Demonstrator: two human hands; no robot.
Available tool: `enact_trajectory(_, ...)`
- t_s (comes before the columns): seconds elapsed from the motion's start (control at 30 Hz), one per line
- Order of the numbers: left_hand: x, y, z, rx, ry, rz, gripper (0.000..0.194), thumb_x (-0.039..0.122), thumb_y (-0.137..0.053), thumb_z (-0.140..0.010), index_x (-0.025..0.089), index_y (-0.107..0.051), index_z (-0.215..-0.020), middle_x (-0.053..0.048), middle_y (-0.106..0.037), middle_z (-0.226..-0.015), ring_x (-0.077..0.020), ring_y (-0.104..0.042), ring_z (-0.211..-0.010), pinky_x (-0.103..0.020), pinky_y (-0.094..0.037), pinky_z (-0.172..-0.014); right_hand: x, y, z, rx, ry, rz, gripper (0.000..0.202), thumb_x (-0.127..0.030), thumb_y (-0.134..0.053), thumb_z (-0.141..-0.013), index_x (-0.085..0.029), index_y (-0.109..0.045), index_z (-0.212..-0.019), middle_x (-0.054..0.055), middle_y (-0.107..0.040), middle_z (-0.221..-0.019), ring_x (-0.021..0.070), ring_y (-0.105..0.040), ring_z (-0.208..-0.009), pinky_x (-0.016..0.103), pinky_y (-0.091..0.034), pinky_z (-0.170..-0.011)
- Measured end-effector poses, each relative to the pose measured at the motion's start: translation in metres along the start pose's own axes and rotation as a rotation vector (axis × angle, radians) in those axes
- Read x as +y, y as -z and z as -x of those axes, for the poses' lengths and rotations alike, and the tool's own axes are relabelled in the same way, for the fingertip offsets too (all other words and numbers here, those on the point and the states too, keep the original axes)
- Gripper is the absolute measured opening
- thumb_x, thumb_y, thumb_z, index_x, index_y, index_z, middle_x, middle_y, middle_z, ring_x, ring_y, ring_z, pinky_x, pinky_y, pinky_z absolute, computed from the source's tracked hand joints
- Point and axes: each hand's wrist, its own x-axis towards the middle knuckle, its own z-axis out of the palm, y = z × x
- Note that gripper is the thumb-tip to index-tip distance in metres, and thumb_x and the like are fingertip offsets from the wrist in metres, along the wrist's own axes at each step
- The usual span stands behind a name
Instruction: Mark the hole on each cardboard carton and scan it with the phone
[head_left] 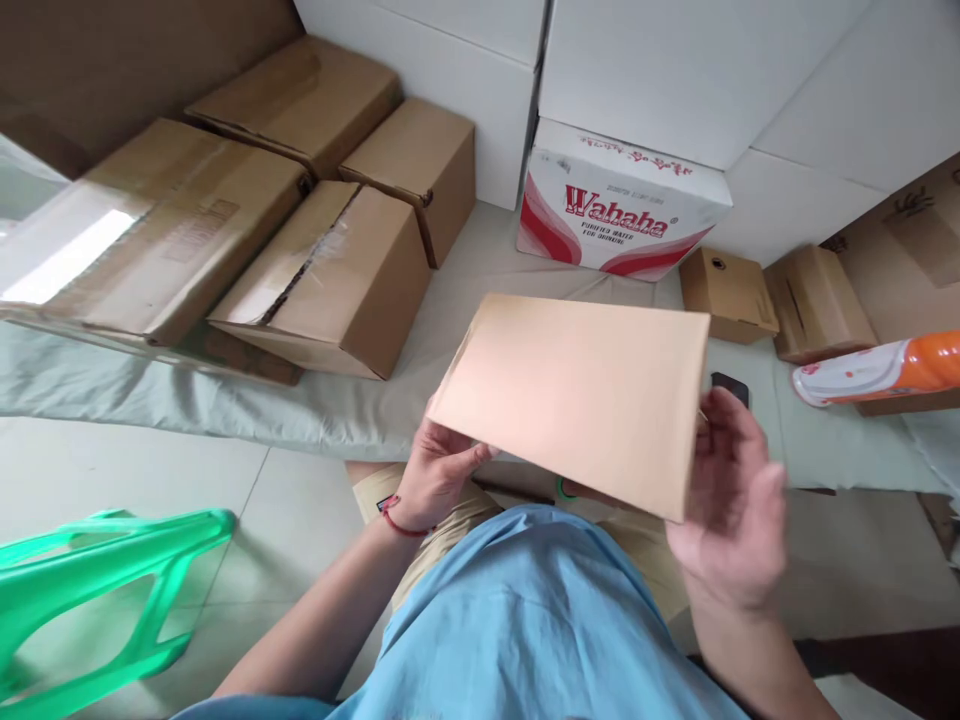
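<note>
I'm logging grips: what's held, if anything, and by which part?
The left hand holds a tan rectangular cardboard piece by its lower-left corner; whether the right hand grips its right edge is unclear.

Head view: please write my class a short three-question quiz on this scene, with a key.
1. What does the left hand hold: a) a bottle; b) a brown package; c) a green stool?
2. True or false: the red band is on the left wrist.
3. Fill in: the white box has "____" printed in large red letters.
Key: 1. b; 2. true; 3. Wahaha.
</note>
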Motion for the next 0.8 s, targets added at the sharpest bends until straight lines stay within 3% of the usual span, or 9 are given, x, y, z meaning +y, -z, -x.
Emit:
enact_trajectory(0.07,0.0,0.0,0.0,-0.002,-0.147,-0.171,0.068,0.042,-0.103,-0.074,0.027,-0.073,-0.133,-0.01,-0.078,-0.136,-0.0361,-0.065,-0.146,-0.054,-0.053,-0.125,0.002,0.009,-0.013,0.06,-0.276,-0.099,0.056,-0.076,-0.056,-0.101,-0.033,-0.082,-0.126,0.007,-0.077,-0.135,0.0302,-0.072,-0.129,0.052,-0.057,-0.116)
enact_trajectory(0.17,0.003,0.001,0.003,-0.12,-0.347,-0.364,0.066,0.032,-0.094,-0.084,0.029,-0.069,-0.145,-0.014,-0.066,-0.16,-0.038,-0.055,-0.157,-0.059,-0.041,-0.134,0.013,0.026,-0.029,0.069,-0.471,-0.104,0.063,-0.084,-0.067,-0.089,-0.028,-0.084,-0.112,0.01,-0.082,-0.116,0.0357,-0.073,-0.126,0.057,-0.059,-0.112)
enact_trajectory(0.23,0.006,0.001,0.006,-0.262,-0.38,-0.365,0.063,0.026,-0.087,-0.09,0.031,-0.067,-0.15,-0.014,-0.056,-0.17,-0.0376,-0.047,-0.163,-0.06,-0.033,-0.137,0.024,0.036,-0.032,0.096,-0.499,-0.051,0.055,-0.074,-0.083,-0.083,-0.028,-0.083,-0.113,0.009,-0.082,-0.118,0.0336,-0.073,-0.124,0.055,-0.058,-0.113)
enact_trajectory(0.33,0.009,-0.002,0.01,-0.372,-0.26,-0.203,0.059,0.031,-0.081,-0.095,0.032,-0.065,-0.151,-0.013,-0.048,-0.176,-0.0357,-0.038,-0.169,-0.058,-0.033,-0.138,0.039,0.044,-0.027,0.09,-0.385,0.034,0.049,-0.051,-0.094,-0.08,-0.031,-0.08,-0.123,0.005,-0.08,-0.131,0.0277,-0.07,-0.13,0.05,-0.052,-0.121)
enact_trajectory(0.47,0.012,-0.012,0.012,-0.21,-0.131,0.027,0.053,0.05,-0.078,-0.095,0.03,-0.067,-0.143,-0.011,-0.065,-0.16,-0.0326,-0.056,-0.155,-0.049,-0.045,-0.128,0.047,0.048,-0.02,-0.024,-0.117,0.121,0.047,-0.034,-0.089,-0.089,-0.036,-0.077,-0.134,0.002,-0.077,-0.14,0.023,-0.067,-0.137,0.045,-0.042,-0.13)
enact_trajectory(0.6,0.014,-0.018,0.008,-0.031,-0.069,0.058,0.066,0.075,-0.07,-0.094,0.027,-0.067,-0.139,-0.011,-0.075,-0.138,-0.0304,-0.07,-0.131,-0.044,-0.056,-0.112,0.051,0.053,-0.017,-0.041,-0.016,0.093,0.053,-0.026,-0.083,-0.088,-0.04,-0.076,-0.138,0.001,-0.074,-0.144,0.0271,-0.061,-0.146,0.049,-0.044,-0.127)
enact_trajectory(0.7,0.013,-0.017,0.005,0.061,-0.021,-0.058,0.058,0.071,-0.077,-0.092,0.025,-0.07,-0.126,-0.008,-0.075,-0.128,-0.0257,-0.071,-0.116,-0.037,-0.059,-0.101,0.052,0.052,-0.016,-0.066,-0.068,0.016,0.041,-0.039,-0.075,-0.089,-0.035,-0.08,-0.129,0.004,-0.072,-0.146,0.0314,-0.063,-0.143,0.051,-0.051,-0.119)
enact_trajectory(0.8,0.012,-0.017,0.004,0.04,0.09,-0.192,0.047,0.054,-0.091,-0.087,0.024,-0.068,-0.115,-0.006,-0.075,-0.118,-0.0241,-0.072,-0.108,-0.036,-0.061,-0.095,0.053,0.048,-0.014,-0.058,-0.153,0.02,0.044,-0.061,-0.066,-0.096,-0.03,-0.08,-0.124,0.007,-0.073,-0.141,0.0304,-0.069,-0.128,0.048,-0.058,-0.106)
